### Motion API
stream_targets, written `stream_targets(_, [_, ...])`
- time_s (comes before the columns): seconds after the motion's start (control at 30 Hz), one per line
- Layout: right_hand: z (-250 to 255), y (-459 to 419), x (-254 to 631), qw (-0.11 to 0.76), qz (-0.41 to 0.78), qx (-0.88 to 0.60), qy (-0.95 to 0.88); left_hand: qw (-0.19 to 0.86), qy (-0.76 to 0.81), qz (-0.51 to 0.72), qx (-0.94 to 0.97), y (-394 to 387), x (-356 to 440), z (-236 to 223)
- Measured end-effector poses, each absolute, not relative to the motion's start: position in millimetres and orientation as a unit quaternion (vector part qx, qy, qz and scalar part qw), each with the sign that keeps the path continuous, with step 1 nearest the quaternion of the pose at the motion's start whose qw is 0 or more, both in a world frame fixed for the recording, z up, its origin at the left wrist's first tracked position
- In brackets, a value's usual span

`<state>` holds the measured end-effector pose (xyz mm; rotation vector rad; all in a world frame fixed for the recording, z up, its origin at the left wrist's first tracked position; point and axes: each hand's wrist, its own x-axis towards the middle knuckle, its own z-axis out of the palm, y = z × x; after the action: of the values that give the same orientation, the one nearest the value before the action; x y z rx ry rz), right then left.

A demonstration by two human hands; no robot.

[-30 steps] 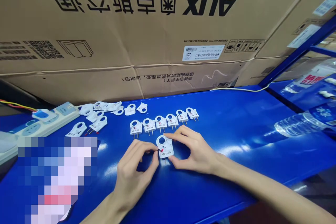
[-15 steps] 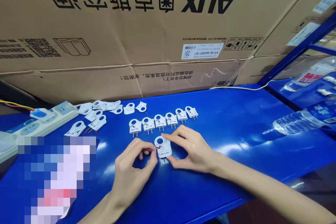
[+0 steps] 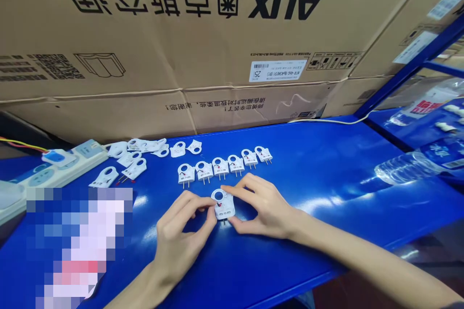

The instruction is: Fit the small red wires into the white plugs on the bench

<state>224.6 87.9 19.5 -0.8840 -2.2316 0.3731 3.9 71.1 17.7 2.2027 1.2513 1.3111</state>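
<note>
The right hand [image 3: 266, 207] is spreading thumb and forefinger around the white plug [image 3: 227, 204], gripping its upper and lower edges. The left hand [image 3: 183, 229] is bringing its thumb and forefinger nearly together at the plug's left edge; whether they are pinching its wire, I cannot tell. The plug is lying between both hands, its prongs pointing toward the wearer. Just beyond the hands, six plugs [image 3: 220, 168] are forming a row, limiting room that way; the box [image 3: 217, 48] is standing behind. Blue table [image 3: 311, 174] is stretching rightward from the right hand toward the bottle [image 3: 409, 166], while its front edge is running beneath the right forearm.
</note>
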Motion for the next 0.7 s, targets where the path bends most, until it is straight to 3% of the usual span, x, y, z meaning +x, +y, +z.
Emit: stream_targets(0.7, [19.4,88.0,223.9,0.354,0.155,-0.345,-0.856,0.094,0.406,0.446,0.792,72.5,2.1,13.9])
